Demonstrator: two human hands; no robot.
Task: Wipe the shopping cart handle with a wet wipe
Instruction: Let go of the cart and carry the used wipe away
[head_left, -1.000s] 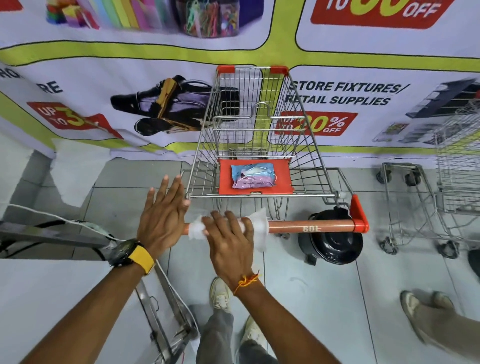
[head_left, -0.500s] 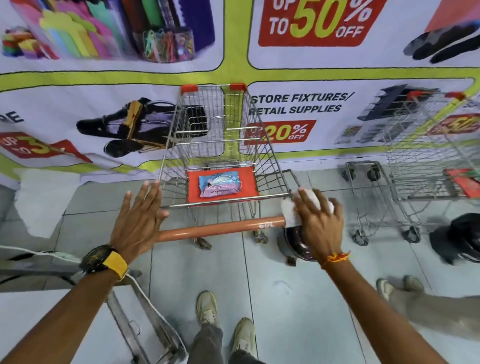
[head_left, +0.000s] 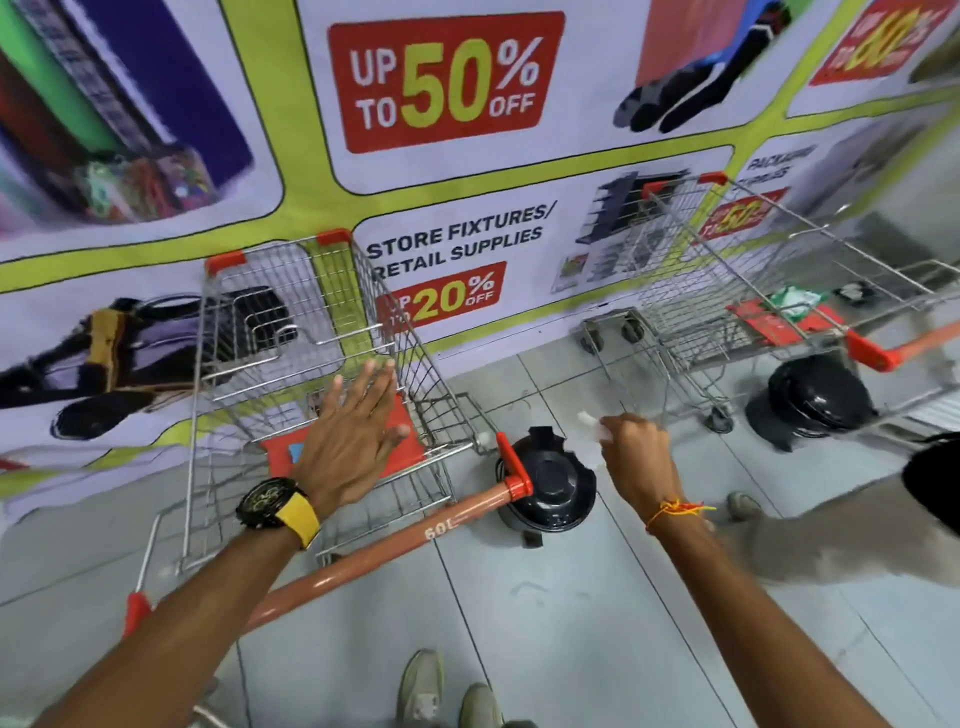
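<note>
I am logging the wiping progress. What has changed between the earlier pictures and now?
The right hand, gripping the white wet wipe, slid rightward along the orange cart handle, then left its end. The open left hand moved from the handle to above the red seat flap. The wire shopping cart stayed put.

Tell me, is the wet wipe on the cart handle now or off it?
Off it. The right hand holds the wet wipe bunched in the air, past the red end of the orange handle, touching no part of it.
</note>
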